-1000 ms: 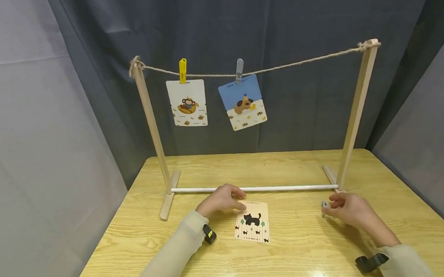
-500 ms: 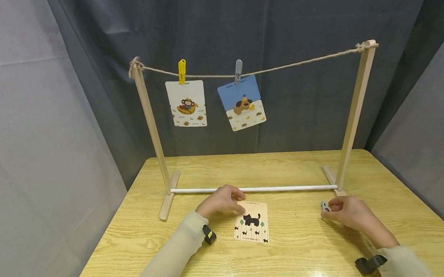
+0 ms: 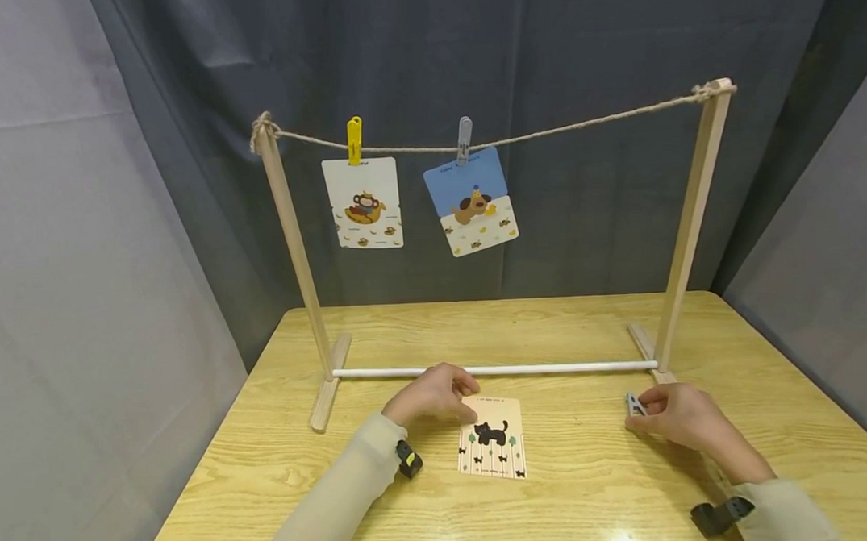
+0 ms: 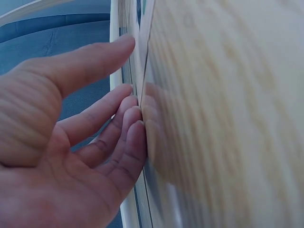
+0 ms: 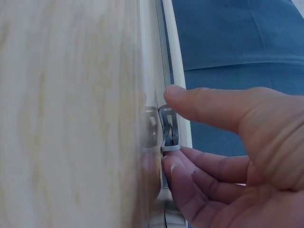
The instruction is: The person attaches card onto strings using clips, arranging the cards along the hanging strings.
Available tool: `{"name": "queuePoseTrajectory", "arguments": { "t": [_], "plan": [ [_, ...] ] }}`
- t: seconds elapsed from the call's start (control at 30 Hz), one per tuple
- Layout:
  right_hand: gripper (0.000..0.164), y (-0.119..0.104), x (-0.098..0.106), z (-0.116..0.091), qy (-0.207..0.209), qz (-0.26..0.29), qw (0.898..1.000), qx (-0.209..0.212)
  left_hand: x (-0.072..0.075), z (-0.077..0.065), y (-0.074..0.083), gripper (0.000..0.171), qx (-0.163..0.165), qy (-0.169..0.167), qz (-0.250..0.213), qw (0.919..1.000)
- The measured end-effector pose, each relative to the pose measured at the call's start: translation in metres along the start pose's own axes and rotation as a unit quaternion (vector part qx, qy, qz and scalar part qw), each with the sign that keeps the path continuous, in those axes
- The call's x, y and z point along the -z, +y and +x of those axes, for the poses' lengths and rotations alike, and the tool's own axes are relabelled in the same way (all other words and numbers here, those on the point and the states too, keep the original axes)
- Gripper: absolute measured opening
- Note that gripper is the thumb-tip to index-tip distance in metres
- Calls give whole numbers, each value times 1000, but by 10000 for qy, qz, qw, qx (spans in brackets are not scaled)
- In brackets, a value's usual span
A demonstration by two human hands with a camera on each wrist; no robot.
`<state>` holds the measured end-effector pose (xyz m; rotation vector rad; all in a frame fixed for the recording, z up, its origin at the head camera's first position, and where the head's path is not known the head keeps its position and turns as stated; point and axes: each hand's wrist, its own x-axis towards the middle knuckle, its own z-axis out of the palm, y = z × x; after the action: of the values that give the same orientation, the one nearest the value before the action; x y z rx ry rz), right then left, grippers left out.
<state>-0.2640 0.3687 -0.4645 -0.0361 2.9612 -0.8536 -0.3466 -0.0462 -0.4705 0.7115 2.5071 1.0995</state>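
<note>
A pink card with a black cat (image 3: pixel 491 434) lies on the table in the head view. My left hand (image 3: pixel 435 395) is at its upper left corner, the thumb over the card's edge. In the left wrist view, the loosely bent fingers (image 4: pixel 126 128) touch the table by the card's edge (image 4: pixel 142 61), apart from the thumb. My right hand (image 3: pixel 681 414) holds a grey clothespin (image 3: pixel 635 405) at the table surface. In the right wrist view, the clothespin (image 5: pixel 169 128) stands between thumb and fingers.
A wooden stand with a right post (image 3: pixel 696 219) and a white crossbar (image 3: pixel 554 368) spans the table (image 3: pixel 580 474). From its rope (image 3: pixel 587 123) hang a monkey card (image 3: pixel 364 205) under a yellow clothespin (image 3: pixel 354 141) and a dog card (image 3: pixel 472 203) under a grey clothespin (image 3: pixel 464 140).
The right hand has turned the clothespin slightly, so its open side shows more. The cat card has shifted a little toward me. The left hand has barely moved.
</note>
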Motion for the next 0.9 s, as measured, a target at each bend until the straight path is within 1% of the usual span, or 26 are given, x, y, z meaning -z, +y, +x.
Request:
{"name": "queuePoseTrajectory", "arguments": {
  "t": [0.23, 0.53, 0.9],
  "plan": [
    [69, -1, 0, 1, -33, 34, 10000, -67, -1, 0, 1, 46, 5, 19, 215, 9998],
    [69, 1, -3, 2, -38, -7, 10000, -92, -2, 2, -1, 44, -29, 24, 239, 9997],
    [66, 1, -2, 2, 4, 50, 9999, -140, -2, 1, 3, 40, -32, 104, 301, 9995]
  ]
}}
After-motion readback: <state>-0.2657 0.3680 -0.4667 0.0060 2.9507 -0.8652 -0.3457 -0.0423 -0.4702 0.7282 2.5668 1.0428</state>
